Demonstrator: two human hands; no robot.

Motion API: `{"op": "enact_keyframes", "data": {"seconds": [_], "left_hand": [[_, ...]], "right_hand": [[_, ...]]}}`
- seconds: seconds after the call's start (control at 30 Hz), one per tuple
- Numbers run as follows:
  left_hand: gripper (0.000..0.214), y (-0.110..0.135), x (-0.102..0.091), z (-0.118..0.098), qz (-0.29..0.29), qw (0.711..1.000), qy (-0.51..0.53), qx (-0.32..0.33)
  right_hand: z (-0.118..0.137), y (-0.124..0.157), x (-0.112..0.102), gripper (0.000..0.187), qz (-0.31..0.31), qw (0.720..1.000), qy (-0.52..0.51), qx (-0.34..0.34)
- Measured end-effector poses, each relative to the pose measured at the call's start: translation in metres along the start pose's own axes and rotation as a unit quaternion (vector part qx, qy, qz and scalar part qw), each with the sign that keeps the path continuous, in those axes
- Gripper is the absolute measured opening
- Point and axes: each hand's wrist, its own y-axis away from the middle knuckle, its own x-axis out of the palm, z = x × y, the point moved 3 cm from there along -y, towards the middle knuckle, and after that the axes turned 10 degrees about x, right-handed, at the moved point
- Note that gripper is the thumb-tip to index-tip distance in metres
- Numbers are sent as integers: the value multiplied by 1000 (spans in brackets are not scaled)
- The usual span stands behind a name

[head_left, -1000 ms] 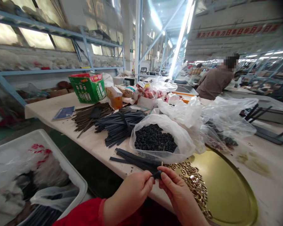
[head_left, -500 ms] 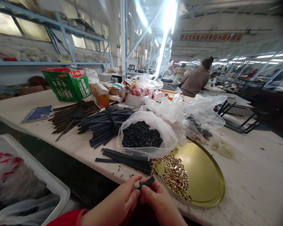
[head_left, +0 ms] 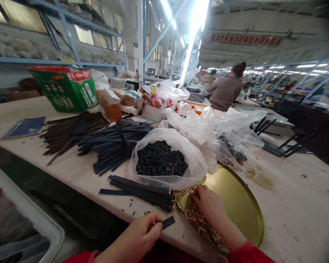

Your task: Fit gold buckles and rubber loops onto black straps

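My left hand (head_left: 144, 233) pinches a short black strap (head_left: 168, 222) between thumb and fingers, its free end pointing right over the table's front edge. My right hand (head_left: 208, 202) reaches down onto a heap of small gold metal buckles (head_left: 205, 226) in a round gold tray (head_left: 244, 201). Its fingers are curled together among the buckles, and the fingertips are hidden. Just left of the tray lies a stack of black straps (head_left: 142, 191) with gold buckles at their right ends. Behind it stands an open plastic bag (head_left: 200, 166) full of small black pieces (head_left: 161, 160).
Bundles of black strips (head_left: 112, 142) and brownish strips (head_left: 63, 131) lie to the left, beside a blue booklet (head_left: 24, 128). A green carton (head_left: 63, 89) and clear bags (head_left: 192, 120) stand behind. At lower left is a white bin (head_left: 55, 233). A person (head_left: 226, 91) sits farther back.
My right hand has let go of the short strap and moved right onto the buckles in the tray. My left hand keeps the strap. The view has shifted slightly.
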Motion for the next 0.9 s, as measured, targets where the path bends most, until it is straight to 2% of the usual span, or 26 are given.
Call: {"op": "enact_keyframes", "data": {"seconds": [0.1, 0.3, 0.5, 0.9], "left_hand": [[22, -7, 2, 3, 15, 999, 12, -30], [20, -10, 2, 3, 23, 999, -10, -32], [20, -1, 6, 3, 26, 999, -12, -19], [18, 21, 10, -5, 39, 999, -33, 6]], "right_hand": [[4, 0, 4, 8, 5, 1000, 22, -5], [-1, 3, -1, 18, -5, 998, 69, -7], [-2, 1, 2, 10, 20, 999, 45, -16], [9, 13, -6, 14, -9, 998, 55, -20]]}}
